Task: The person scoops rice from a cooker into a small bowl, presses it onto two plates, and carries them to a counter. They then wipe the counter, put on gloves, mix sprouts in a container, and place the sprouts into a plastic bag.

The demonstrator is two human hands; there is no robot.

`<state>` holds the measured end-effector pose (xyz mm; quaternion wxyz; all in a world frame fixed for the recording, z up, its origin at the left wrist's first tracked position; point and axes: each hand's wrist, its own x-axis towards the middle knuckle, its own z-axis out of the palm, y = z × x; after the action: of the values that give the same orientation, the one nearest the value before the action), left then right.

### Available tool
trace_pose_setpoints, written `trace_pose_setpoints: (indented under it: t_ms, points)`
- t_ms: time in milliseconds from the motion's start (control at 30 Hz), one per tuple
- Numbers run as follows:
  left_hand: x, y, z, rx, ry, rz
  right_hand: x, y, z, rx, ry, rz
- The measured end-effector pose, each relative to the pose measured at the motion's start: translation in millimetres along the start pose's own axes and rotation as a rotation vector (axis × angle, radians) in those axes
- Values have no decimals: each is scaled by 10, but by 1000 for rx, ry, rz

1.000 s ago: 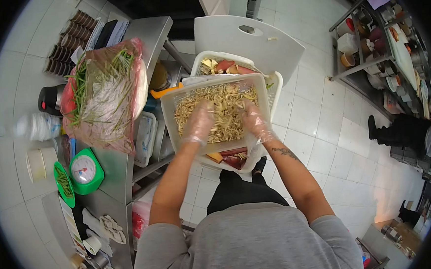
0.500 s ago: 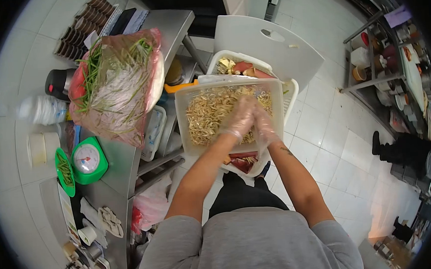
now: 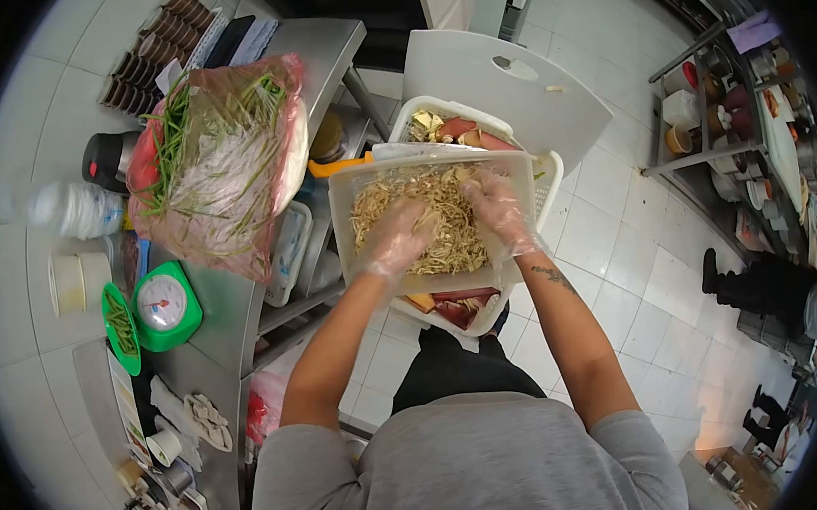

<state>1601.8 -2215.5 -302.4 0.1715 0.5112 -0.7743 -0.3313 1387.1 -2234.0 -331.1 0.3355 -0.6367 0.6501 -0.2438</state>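
A translucent plastic tub (image 3: pixel 342 259) holds a mound of thin, pale-brown shredded food (image 3: pixel 443 206) whose exact kind I cannot make out. My left hand (image 3: pixel 402 237), in a clear plastic glove, lies at the left part of the shreds, somewhat blurred, with its fingers stretched towards the middle. On the right side of the tub my right hand (image 3: pixel 497 207), also gloved, has its fingers bent down into the shreds. The fingertips of both hands are partly hidden.
White baskets (image 3: pixel 453 103) with food scraps show behind and below the tub, by a pale chair (image 3: pixel 549 106). Left, a steel table (image 3: pixel 216 313) bears a pink bag of green stalks (image 3: pixel 220 164) and a green scale (image 3: pixel 170 305). Racks (image 3: pixel 711 157) stand right.
My hands were close together over the right part of the shreds. They have moved apart, the left one to the left and towards me, the right one staying near the right wall.
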Motion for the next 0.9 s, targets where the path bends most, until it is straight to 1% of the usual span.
trace_pose_setpoints:
  t_ms: [33,100,133,200,233,300,333,433,467,533,567,633,667,733,767,833,867,900]
  points:
    - [-86,-61,-21,156,31,-22,37,24,2,-154,-44,-69]
    - [-265,-98,-25,464,92,-68,51,86,148,-257,81,-197]
    - [-302,-120,96,453,83,-88,53,113,235,-309,142,-262]
    - [-319,-199,476,432,67,-132,19,84,356,-248,-79,-189]
    - [-299,-229,578,346,54,-148,-13,76,414,-216,-189,-153]
    - [-141,-256,650,176,36,-167,-71,215,574,-82,-141,-181]
    - [-84,-251,648,104,87,-106,-105,316,635,-18,-119,-190]
    - [-76,130,233,-51,29,-285,-254,24,331,-54,-65,123]
    - [-91,92,229,18,212,-186,-243,22,295,-34,-17,150]
    - [-75,-16,151,3,178,-288,-225,33,240,19,85,211]
    - [-57,-31,96,-4,157,-338,-220,57,207,19,58,169]
    - [-31,-26,5,-7,109,-332,-211,107,140,18,6,86]
    - [-9,-25,-30,-8,84,-329,-224,58,87,14,-17,91]
    - [22,-98,-19,-34,107,-193,-265,-78,-38,6,-68,104]
    - [53,-127,-8,-48,119,-125,-280,-22,-25,-44,-52,40]
    - [183,-110,-30,87,65,-70,-318,208,101,-147,-20,-86]
    - [232,-107,-21,154,36,-44,-337,344,271,-73,44,-48]
    - [282,-139,121,244,7,-65,-345,509,481,1,110,-13]
